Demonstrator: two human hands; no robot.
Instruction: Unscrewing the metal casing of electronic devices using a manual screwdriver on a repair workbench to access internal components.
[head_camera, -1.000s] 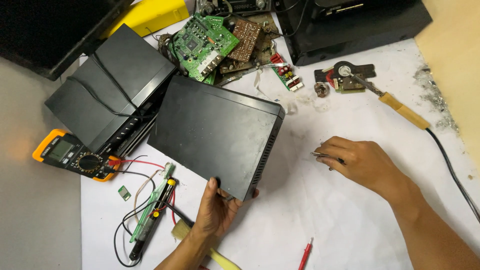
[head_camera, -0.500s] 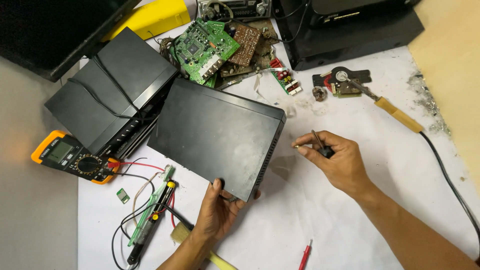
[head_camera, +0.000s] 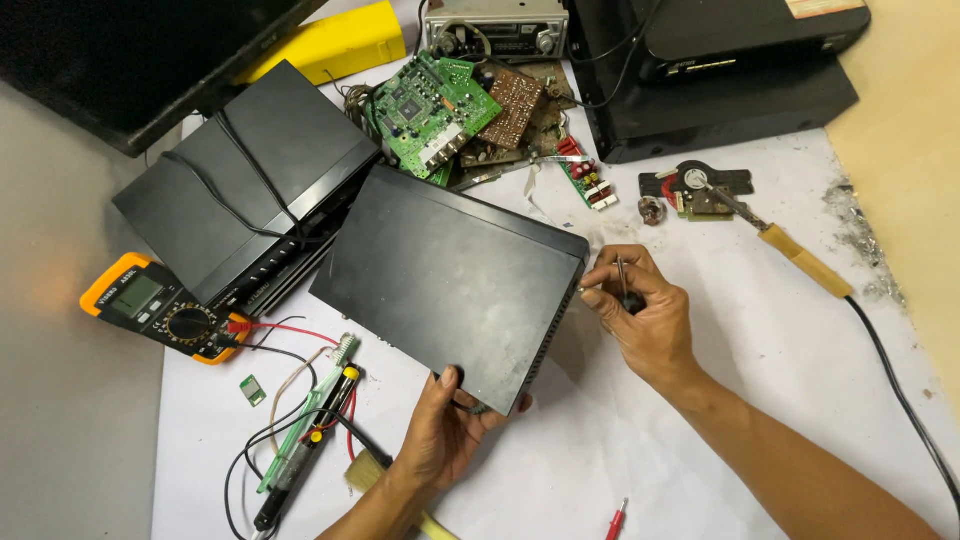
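A flat black metal device box (head_camera: 450, 280) lies tilted on the white paper-covered table. My left hand (head_camera: 445, 430) grips its near corner, thumb on top. My right hand (head_camera: 640, 315) is at the box's right side, fingers closed around a small screwdriver (head_camera: 622, 280) with a thin shaft pointing up. Its fingertips touch the box's right edge near the far corner.
A second black box (head_camera: 240, 200) wrapped with a cable lies left. A yellow multimeter (head_camera: 155, 310) with red and black leads sits near it. Green and brown circuit boards (head_camera: 440, 110) lie behind. A soldering iron (head_camera: 790, 250) lies right, a large black unit (head_camera: 720, 80) at back.
My right hand moved left from the open table to the box's right edge, carrying the small screwdriver. My left hand kept its hold on the box's near corner.
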